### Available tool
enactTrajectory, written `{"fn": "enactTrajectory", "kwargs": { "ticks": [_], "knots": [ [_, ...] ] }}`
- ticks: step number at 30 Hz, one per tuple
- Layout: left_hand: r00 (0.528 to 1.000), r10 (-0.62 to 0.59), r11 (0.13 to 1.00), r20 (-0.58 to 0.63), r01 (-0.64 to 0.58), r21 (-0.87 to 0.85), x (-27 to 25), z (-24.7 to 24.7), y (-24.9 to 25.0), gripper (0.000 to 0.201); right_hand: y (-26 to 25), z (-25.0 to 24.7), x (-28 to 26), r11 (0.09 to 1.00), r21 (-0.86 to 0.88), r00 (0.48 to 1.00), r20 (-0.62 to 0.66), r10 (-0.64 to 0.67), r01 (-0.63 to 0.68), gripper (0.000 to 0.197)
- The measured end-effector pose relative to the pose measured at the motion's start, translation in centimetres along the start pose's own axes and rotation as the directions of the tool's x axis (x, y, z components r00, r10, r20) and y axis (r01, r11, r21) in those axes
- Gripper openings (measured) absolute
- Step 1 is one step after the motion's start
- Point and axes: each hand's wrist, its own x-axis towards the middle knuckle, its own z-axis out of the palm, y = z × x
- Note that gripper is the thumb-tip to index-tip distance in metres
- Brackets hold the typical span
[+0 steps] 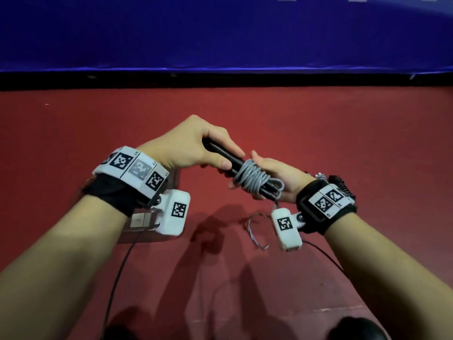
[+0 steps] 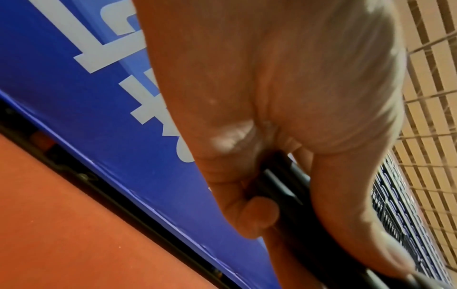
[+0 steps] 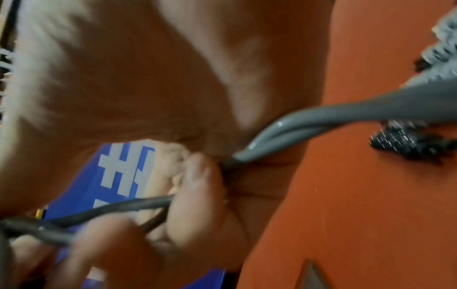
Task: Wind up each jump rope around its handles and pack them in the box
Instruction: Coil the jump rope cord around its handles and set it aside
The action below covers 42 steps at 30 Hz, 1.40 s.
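I hold a jump rope above the red floor, seen in the middle of the head view. My left hand [image 1: 210, 153] grips the far end of its two black handles [image 1: 220, 150], held side by side; the left wrist view shows the handles [image 2: 279, 181] under the curled fingers of my left hand [image 2: 262, 213]. Grey rope [image 1: 252, 177] is wound in several turns around the near end. My right hand [image 1: 267, 187] holds that wound end, its fingers [image 3: 197, 185] pinching the grey rope [image 3: 321, 117]. A loose loop of rope [image 1: 255, 231] hangs below.
A clear box [image 1: 176, 179] with a metal latch [image 1: 141, 219] stands on the red floor [image 1: 73, 143] under my left wrist. Another rope bundle [image 1: 339, 184], grey with black parts, lies behind my right wrist. A blue banner wall [image 1: 220, 33] closes the far side.
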Motion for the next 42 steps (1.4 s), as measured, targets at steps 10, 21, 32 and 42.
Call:
{"fn": "enactTrajectory", "kwargs": {
  "ticks": [10, 21, 32, 42],
  "knots": [
    [0.870, -0.074, 0.970, -0.487, 0.177, 0.168, 0.6, 2.4, -3.4, 0.058, 0.9, 0.9, 0.5, 0.993, 0.083, 0.915, -0.401, -0.045, 0.085, 0.048],
    [0.835, -0.394, 0.919, -0.384, 0.351, -0.180, 0.3, 5.8, -3.5, 0.044, 1.6, 1.9, 1.2, 0.952, -0.267, 0.669, -0.681, -0.298, 0.153, 0.026],
    [0.820, -0.511, 0.664, -0.259, 0.185, -0.724, -0.7, 5.2, -3.7, 0.031, 0.4, 1.0, 0.5, 0.810, -0.542, 0.769, -0.413, -0.488, 0.223, 0.009],
    [0.816, -0.529, 0.707, -0.232, 0.273, -0.652, -0.5, 5.1, -3.3, 0.029, 0.5, -0.1, 0.2, 0.898, -0.410, 0.821, -0.450, -0.352, 0.160, 0.018]
  ]
}}
